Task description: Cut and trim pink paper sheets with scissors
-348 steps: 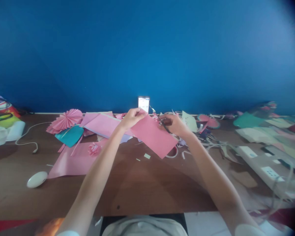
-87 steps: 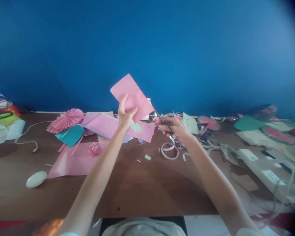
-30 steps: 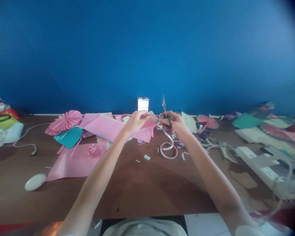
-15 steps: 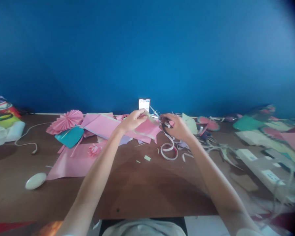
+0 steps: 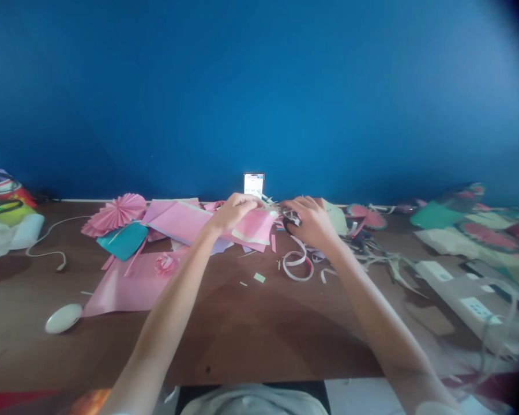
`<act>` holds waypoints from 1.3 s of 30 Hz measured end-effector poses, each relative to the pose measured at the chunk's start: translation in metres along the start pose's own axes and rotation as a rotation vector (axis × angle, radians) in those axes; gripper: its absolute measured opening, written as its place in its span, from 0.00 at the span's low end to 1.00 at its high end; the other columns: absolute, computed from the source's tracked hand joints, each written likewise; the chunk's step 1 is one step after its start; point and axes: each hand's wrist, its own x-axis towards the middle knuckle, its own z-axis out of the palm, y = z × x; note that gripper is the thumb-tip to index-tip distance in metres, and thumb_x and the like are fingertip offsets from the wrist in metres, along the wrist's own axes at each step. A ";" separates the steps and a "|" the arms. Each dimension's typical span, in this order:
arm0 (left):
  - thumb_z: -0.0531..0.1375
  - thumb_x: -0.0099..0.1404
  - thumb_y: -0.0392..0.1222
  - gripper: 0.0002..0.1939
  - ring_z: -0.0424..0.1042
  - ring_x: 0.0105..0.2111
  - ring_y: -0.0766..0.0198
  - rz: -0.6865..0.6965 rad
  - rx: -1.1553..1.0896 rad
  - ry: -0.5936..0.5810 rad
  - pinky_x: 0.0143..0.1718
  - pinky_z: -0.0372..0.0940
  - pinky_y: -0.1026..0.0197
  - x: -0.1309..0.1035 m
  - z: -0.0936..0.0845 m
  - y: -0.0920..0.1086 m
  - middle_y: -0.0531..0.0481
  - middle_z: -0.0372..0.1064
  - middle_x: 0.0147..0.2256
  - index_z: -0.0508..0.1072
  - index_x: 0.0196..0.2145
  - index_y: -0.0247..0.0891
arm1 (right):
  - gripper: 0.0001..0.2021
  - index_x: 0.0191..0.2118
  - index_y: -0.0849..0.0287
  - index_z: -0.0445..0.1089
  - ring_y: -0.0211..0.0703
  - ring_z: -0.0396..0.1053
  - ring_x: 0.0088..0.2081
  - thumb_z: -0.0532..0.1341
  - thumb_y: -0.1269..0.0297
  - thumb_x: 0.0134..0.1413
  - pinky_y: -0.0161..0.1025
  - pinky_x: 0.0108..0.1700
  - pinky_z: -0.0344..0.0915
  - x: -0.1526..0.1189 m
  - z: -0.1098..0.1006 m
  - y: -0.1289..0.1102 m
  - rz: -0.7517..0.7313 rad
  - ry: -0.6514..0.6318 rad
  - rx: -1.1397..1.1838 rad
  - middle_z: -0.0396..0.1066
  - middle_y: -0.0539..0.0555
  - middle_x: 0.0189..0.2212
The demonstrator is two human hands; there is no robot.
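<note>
My left hand [image 5: 237, 211] pinches small pale strips of paper near the back of the brown table, its fingers pressed together. Close on its right, my right hand [image 5: 309, 218] is closed around the dark handles of scissors [image 5: 290, 223], whose blades point left toward the strips. Pink paper sheets [image 5: 184, 222] lie under and left of my left hand. A coil of white tape [image 5: 297, 266] rests below my right hand. The strips are thin and blurred between the two hands.
A lit phone [image 5: 254, 184] stands against the blue wall. At left are a pink paper fan [image 5: 121, 214], a teal paper piece [image 5: 123, 240], a pink paper flower [image 5: 165, 264] and a white mouse [image 5: 63, 319]. A power strip [image 5: 480, 310] and cables lie at right.
My left hand has lowered slightly. The scissors and pale strips between the hands sit lower and flatter, and more of the phone screen shows.
</note>
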 end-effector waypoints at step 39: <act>0.58 0.63 0.56 0.20 0.73 0.33 0.58 -0.005 0.136 -0.080 0.36 0.62 0.56 0.005 0.013 -0.013 0.47 0.77 0.33 0.80 0.32 0.37 | 0.21 0.50 0.56 0.69 0.54 0.67 0.46 0.60 0.71 0.46 0.46 0.48 0.54 -0.002 0.005 0.008 -0.054 -0.109 -0.015 0.73 0.57 0.44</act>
